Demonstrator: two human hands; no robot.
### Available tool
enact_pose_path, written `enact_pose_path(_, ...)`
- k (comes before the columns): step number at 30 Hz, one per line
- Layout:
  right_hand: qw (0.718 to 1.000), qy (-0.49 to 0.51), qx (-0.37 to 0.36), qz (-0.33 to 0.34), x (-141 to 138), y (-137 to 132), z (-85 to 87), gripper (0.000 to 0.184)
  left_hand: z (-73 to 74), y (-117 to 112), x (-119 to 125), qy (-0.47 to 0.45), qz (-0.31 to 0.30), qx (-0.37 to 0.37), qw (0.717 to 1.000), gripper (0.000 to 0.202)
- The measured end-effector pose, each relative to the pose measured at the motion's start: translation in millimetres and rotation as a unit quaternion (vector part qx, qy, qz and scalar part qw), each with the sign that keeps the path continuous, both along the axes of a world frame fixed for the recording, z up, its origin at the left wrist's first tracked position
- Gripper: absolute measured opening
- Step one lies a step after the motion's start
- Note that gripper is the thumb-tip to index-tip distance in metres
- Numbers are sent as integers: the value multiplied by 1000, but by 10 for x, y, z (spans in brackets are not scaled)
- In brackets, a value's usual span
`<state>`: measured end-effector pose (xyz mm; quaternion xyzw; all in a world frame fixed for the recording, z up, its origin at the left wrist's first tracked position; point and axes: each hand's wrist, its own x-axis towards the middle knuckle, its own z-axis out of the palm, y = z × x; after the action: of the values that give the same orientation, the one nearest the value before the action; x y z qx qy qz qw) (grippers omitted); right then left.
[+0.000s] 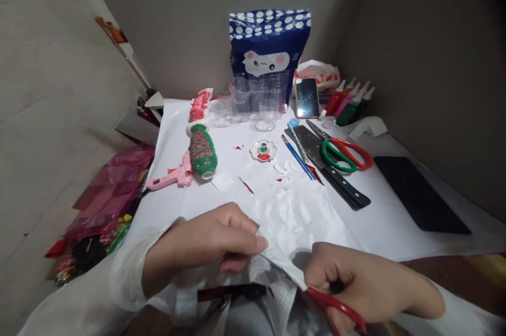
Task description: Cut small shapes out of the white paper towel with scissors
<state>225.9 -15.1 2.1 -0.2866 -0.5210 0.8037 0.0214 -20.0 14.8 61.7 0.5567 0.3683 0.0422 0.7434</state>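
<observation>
My left hand [227, 238] pinches the upper edge of a white, faintly gridded sheet [282, 294], thumb on top. My right hand [348, 283] grips red-handled scissors [336, 307], whose blades lie along the sheet, mostly covered by it. A strip of the sheet stretches between the two hands over the near table edge. Whether the sheet is paper or cloth I cannot tell. Beyond my hands, a flower-shaped palette [263, 151] holds red and green paint.
A pink glue gun [174, 174] and a green fish figure [203, 154] lie at left. Right of centre are paintbrushes [297, 157], a cleaver [343, 187] and green-and-orange-handled scissors [351, 154]. Clear cups [253, 101], a blue bag [272, 43] and a phone [307, 98] stand behind.
</observation>
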Motion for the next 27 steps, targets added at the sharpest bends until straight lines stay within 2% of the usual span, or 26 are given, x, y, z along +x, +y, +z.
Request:
enact_pose_path(14, 999, 14, -22, 35, -9, 23, -98, 47, -14, 36, 10, 31, -51, -47, 997, 40)
enact_pose_path(23, 998, 13, -45, 40, -53, 12, -56, 53, -50, 129, -51, 10, -89, -82, 993, 41)
enact_pose_path(25, 998, 44, -49, 17, -72, 0, -65, 55, -33, 156, -71, -12, -72, -69, 995, 44)
enact_pose_path(27, 994, 98, -31, -24, -107, -23, -91, 58, -12, 166, -85, -34, -20, -42, 998, 45)
